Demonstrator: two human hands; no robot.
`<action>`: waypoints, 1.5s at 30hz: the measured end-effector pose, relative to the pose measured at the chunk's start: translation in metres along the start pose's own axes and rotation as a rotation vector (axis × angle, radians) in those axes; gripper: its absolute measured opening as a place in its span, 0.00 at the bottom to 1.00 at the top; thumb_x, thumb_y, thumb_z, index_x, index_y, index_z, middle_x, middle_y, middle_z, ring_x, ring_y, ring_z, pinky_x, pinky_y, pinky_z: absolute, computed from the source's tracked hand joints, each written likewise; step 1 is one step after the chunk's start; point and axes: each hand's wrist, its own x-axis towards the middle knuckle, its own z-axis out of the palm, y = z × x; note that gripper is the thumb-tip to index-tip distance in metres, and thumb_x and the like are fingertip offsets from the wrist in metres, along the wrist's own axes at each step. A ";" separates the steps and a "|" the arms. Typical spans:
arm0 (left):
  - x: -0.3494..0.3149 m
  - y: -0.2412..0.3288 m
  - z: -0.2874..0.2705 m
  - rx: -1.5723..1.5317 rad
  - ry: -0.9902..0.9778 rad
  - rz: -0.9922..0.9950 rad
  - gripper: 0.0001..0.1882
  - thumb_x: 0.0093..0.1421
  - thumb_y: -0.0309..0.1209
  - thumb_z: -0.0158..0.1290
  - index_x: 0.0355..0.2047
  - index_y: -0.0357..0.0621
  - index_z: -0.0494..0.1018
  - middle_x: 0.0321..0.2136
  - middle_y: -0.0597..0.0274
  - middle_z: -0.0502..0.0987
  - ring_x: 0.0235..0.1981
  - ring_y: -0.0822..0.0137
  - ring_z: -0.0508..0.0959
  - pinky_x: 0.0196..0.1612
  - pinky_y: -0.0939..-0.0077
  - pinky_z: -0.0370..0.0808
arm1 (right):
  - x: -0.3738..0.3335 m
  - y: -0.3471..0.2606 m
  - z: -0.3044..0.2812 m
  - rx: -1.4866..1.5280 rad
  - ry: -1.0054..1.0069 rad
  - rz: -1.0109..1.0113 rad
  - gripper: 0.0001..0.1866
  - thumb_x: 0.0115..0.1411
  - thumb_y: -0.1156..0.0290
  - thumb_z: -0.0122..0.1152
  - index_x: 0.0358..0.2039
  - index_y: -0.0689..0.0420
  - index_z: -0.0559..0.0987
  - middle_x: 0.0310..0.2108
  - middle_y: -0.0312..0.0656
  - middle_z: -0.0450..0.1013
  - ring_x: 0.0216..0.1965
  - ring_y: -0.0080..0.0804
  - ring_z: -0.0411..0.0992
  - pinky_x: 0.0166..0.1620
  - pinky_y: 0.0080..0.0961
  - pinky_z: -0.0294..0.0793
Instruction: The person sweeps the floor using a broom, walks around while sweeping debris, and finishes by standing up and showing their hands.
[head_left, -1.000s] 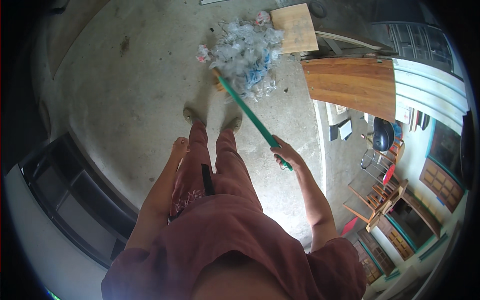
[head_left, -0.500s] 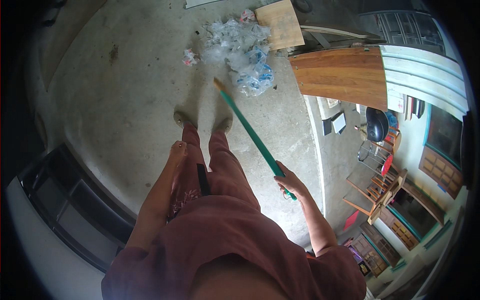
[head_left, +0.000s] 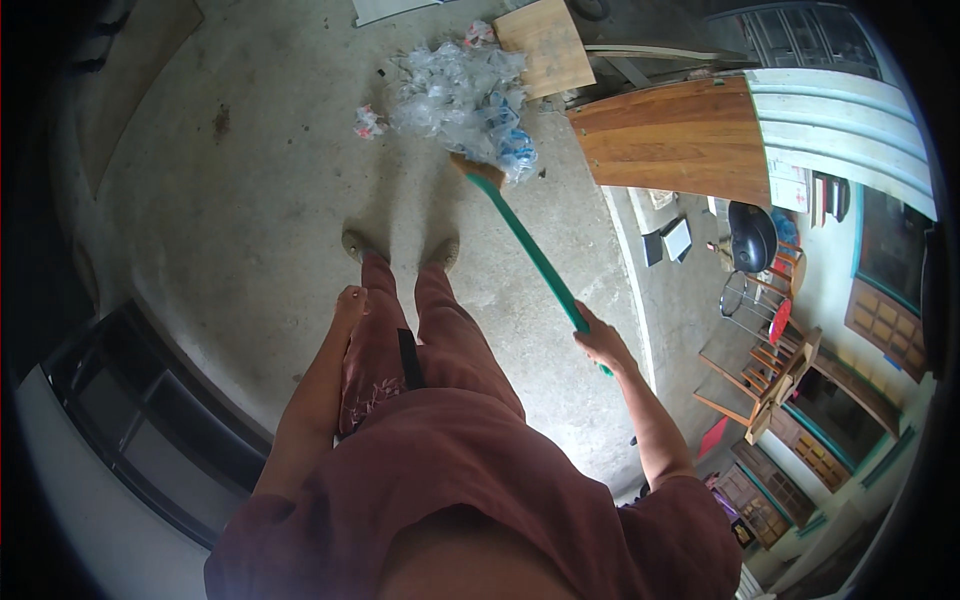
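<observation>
My right hand (head_left: 604, 345) is closed around the green handle of a broom (head_left: 535, 252), near its top end. The broom slants forward and to the left. Its brown bristles (head_left: 478, 168) are spread at the near edge of a heap of crumpled clear plastic bags (head_left: 450, 95), some with blue on them. Whether the bristles touch the plastic I cannot tell. Beside my left thigh, my left hand (head_left: 350, 303) hangs with its fingers curled into a fist, and nothing shows in it.
A small red-and-white plastic scrap (head_left: 368, 122) lies left of the heap. Beyond it is a plywood board (head_left: 545, 48). A brown wooden panel (head_left: 672, 138) stands at the right. Wooden chairs (head_left: 755, 385) and a black rounded object (head_left: 752, 236) are farther right. A dark-framed panel (head_left: 140, 400) is at left.
The broom head has swung right, toward the plastic heap, and its bristles now show fanned out. My right hand has moved slightly right and forward. My left hand stays by my thigh.
</observation>
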 end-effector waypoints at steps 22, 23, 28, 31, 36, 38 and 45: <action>0.002 0.076 0.075 0.099 -0.039 0.093 0.14 0.52 0.38 0.45 0.31 0.37 0.68 0.22 0.61 0.71 0.19 0.71 0.72 0.22 0.79 0.71 | 0.060 0.142 0.059 2.135 -0.483 0.321 0.15 0.51 0.66 0.49 0.14 0.56 0.59 0.09 0.33 0.57 0.10 0.19 0.60 0.12 0.13 0.65; 0.001 0.077 0.075 0.134 -0.035 0.097 0.14 0.52 0.37 0.45 0.31 0.37 0.68 0.22 0.61 0.71 0.19 0.71 0.72 0.22 0.79 0.71 | 0.070 0.134 0.051 2.041 -0.374 0.253 0.15 0.52 0.65 0.48 0.14 0.56 0.59 0.08 0.33 0.56 0.10 0.19 0.59 0.11 0.13 0.65; -0.001 0.061 0.067 0.064 -0.010 0.128 0.13 0.53 0.37 0.45 0.30 0.38 0.68 0.20 0.61 0.71 0.19 0.71 0.72 0.19 0.79 0.71 | 0.080 0.072 0.027 1.825 -0.510 -0.007 0.17 0.54 0.62 0.44 0.12 0.54 0.58 0.08 0.31 0.55 0.09 0.19 0.56 0.13 0.14 0.62; 0.003 0.045 0.059 0.056 0.005 0.075 0.13 0.53 0.37 0.45 0.29 0.38 0.68 0.20 0.62 0.71 0.17 0.71 0.72 0.17 0.79 0.70 | 0.080 0.044 0.024 1.815 -0.629 -0.068 0.16 0.54 0.63 0.45 0.14 0.54 0.58 0.09 0.30 0.55 0.10 0.18 0.56 0.13 0.12 0.61; 0.006 0.047 0.060 0.074 -0.047 0.016 0.13 0.53 0.37 0.44 0.34 0.41 0.66 0.23 0.58 0.71 0.20 0.69 0.73 0.16 0.79 0.68 | 0.086 0.005 0.036 2.000 -0.653 -0.075 0.10 0.54 0.67 0.48 0.27 0.52 0.57 0.13 0.34 0.58 0.11 0.17 0.56 0.12 0.11 0.59; 0.006 0.048 0.063 0.024 -0.021 0.026 0.13 0.53 0.38 0.45 0.28 0.39 0.68 0.21 0.62 0.70 0.15 0.70 0.72 0.16 0.79 0.69 | 0.074 -0.017 0.037 1.926 -0.594 -0.094 0.10 0.54 0.67 0.48 0.27 0.51 0.57 0.13 0.33 0.57 0.11 0.16 0.55 0.12 0.10 0.59; -0.005 0.066 0.073 0.053 0.004 0.096 0.14 0.53 0.38 0.45 0.31 0.39 0.68 0.21 0.61 0.71 0.18 0.71 0.73 0.18 0.79 0.70 | 0.039 -0.008 0.045 1.652 -0.328 -0.142 0.22 0.54 0.65 0.49 0.47 0.43 0.55 0.16 0.35 0.57 0.12 0.15 0.56 0.13 0.11 0.58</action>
